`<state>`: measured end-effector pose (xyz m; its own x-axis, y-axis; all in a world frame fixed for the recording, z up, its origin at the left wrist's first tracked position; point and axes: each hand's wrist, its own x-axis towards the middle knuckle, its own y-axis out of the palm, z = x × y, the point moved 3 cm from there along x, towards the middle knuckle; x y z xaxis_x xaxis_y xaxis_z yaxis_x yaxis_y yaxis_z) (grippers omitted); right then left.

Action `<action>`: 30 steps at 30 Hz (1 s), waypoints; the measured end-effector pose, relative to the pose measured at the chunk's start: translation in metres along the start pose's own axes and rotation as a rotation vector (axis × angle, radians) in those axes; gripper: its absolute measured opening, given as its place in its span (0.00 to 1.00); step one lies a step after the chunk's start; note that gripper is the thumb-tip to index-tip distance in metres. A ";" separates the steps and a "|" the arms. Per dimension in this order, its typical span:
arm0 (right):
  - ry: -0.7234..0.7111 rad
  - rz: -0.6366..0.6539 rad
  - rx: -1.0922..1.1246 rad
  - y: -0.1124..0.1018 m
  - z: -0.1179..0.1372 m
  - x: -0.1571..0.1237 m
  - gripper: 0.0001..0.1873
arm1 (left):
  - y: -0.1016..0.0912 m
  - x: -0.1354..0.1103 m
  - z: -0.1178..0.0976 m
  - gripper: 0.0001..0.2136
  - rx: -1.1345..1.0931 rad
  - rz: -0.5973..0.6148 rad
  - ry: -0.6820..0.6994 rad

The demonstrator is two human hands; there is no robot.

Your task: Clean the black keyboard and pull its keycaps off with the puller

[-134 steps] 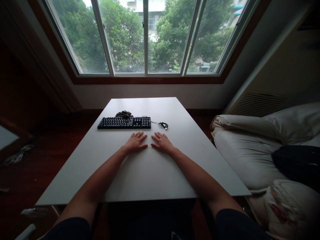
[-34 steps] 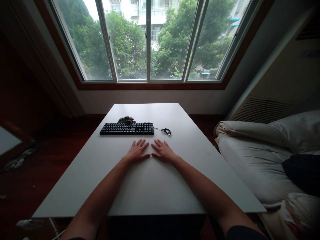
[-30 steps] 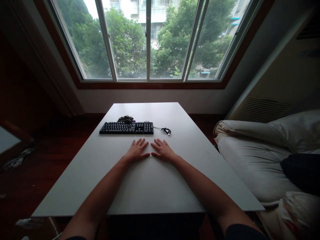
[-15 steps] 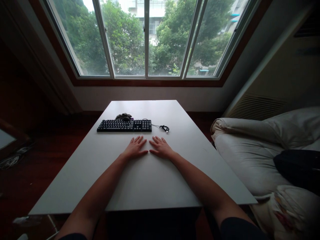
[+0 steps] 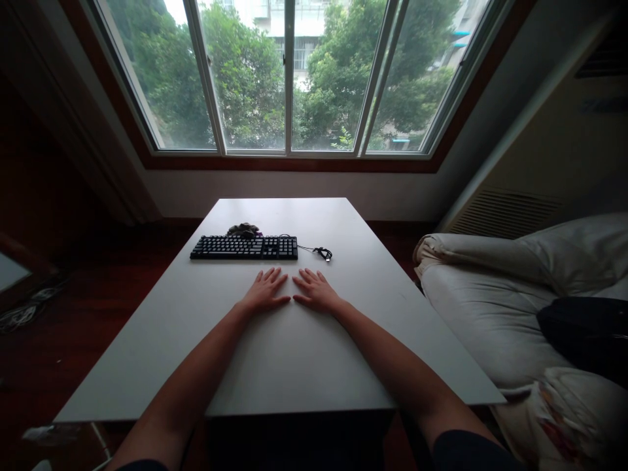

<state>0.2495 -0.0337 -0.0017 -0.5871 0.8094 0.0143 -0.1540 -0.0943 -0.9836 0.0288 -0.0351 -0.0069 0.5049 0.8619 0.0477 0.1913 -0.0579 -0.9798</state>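
Left hand (image 5: 267, 291) and right hand (image 5: 315, 291) lie spread flat on the table (image 5: 299, 360), a keyboard (image 5: 244, 248) ahead standing before a dark bundle (image 5: 244, 229), looped cable (image 5: 322, 252) alongside.

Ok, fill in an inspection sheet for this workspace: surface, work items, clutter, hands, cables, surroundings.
Surface: white table, no spills seen.
Work items: black keyboard, lying flat beyond the hands.
Clutter: dark crumpled item behind the keyboard; cannot tell what.
Hands: left hand and right hand on the table, backs up, fingers spread, holding nothing.
Cables: black cable, bundled right of the keyboard; pale cables on the floor, left.
Surroundings: window ahead; padded seat, right.
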 end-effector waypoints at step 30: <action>0.000 -0.008 0.000 0.000 -0.001 0.000 0.42 | -0.001 0.000 0.000 0.40 -0.014 0.001 -0.001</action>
<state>0.2502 -0.0333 -0.0022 -0.5858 0.8101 0.0221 -0.1589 -0.0881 -0.9833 0.0281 -0.0352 -0.0062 0.5041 0.8624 0.0462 0.2020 -0.0658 -0.9772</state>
